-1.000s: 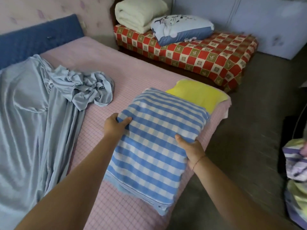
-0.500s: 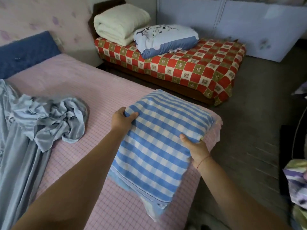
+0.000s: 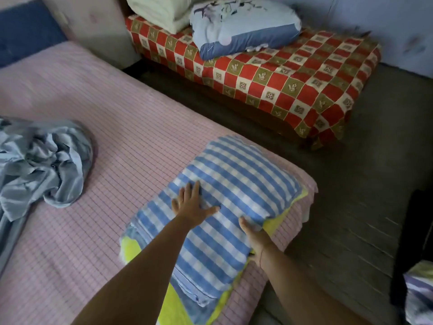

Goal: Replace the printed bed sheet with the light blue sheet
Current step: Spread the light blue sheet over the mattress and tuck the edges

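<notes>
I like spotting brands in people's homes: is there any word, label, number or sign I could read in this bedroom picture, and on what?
None can be read.
The red checked cover bears only small emblems, no letters.
The floral pillow shows a branch print only.
The blue striped pillow and the light blue sheet show no tag or label.

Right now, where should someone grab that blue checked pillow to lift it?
Probably by its two long side edges, reaching in from the near end. The checked pillow lies flat on a yellow cloth, wide and soft, so one-handed it would sag. The right hand grips its right edge; the left hand rests flat on top.
</notes>
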Motion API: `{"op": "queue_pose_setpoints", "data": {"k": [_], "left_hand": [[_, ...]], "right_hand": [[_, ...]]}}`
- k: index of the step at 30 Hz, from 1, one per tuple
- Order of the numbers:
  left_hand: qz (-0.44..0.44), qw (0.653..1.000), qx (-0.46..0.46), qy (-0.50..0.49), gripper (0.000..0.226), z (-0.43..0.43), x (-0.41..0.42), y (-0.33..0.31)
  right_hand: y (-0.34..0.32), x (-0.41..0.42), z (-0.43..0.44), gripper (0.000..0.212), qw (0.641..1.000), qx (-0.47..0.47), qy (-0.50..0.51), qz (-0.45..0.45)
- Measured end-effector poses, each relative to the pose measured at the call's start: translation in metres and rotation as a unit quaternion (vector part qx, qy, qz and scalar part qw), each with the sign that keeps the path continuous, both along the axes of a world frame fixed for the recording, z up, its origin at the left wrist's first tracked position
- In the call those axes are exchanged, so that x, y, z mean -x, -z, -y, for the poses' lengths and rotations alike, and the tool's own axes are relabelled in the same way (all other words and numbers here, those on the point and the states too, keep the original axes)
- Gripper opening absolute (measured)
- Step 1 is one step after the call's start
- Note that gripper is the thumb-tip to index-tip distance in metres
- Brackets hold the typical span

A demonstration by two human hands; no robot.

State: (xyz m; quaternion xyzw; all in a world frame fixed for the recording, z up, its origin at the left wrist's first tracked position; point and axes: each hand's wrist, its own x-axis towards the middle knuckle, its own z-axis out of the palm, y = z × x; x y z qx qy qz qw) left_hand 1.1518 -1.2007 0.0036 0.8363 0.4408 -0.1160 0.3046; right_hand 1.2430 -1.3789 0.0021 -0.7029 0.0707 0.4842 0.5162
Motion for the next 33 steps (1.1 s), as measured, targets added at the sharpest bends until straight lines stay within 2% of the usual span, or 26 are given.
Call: {"op": "queue_pose_setpoints", "data": {"k": [4, 7, 11, 16, 19, 23, 26, 30, 31, 33], "left_hand": [[0.002, 1.0, -0.01, -0.002, 0.109, 0.0, 0.001, 0.011], [0.002, 1.0, -0.003, 0.003, 0.108, -0.003, 0.002, 0.009], [0.021, 1.0, -0.012, -0.02, 0.102, 0.004, 0.008, 0.005], [0.066, 0.995, -0.011, -0.07, 0.097, 0.016, 0.048, -0.002], [0.067, 0.99, -0.004, -0.12, 0.093, 0.017, 0.089, -0.005], [0.063, 0.981, 0.003, -0.183, 0.09, 0.023, 0.16, -0.011], [0.071, 0.975, 0.005, -0.21, 0.087, 0.032, 0.22, -0.019], [0.078, 0.964, 0.032, -0.252, 0.085, 0.051, 0.318, -0.031], [0.08, 0.959, 0.042, -0.268, 0.084, 0.058, 0.349, -0.033], [0.093, 0.945, 0.062, -0.309, 0.084, 0.073, 0.411, -0.035]], "right_hand": [[0.003, -0.008, -0.004, 0.019, 0.999, 0.002, -0.03, -0.019], [0.004, -0.01, -0.005, 0.033, 1.0, 0.012, -0.02, -0.02], [0.007, -0.003, -0.007, 0.043, 0.999, 0.043, -0.028, 0.014], [-0.007, 0.005, -0.01, 0.074, 0.993, 0.088, 0.055, 0.059], [-0.022, 0.02, -0.012, 0.085, 0.986, 0.097, 0.092, 0.099], [-0.045, 0.069, -0.011, 0.081, 0.972, 0.074, 0.107, 0.197], [-0.052, 0.12, -0.013, 0.08, 0.97, 0.047, 0.076, 0.224], [-0.049, 0.208, -0.022, 0.048, 0.984, -0.009, 0.003, 0.177], [-0.045, 0.235, -0.025, 0.058, 0.986, -0.017, -0.02, 0.162], [-0.021, 0.281, -0.033, 0.091, 0.988, -0.018, -0.066, 0.137]]}}
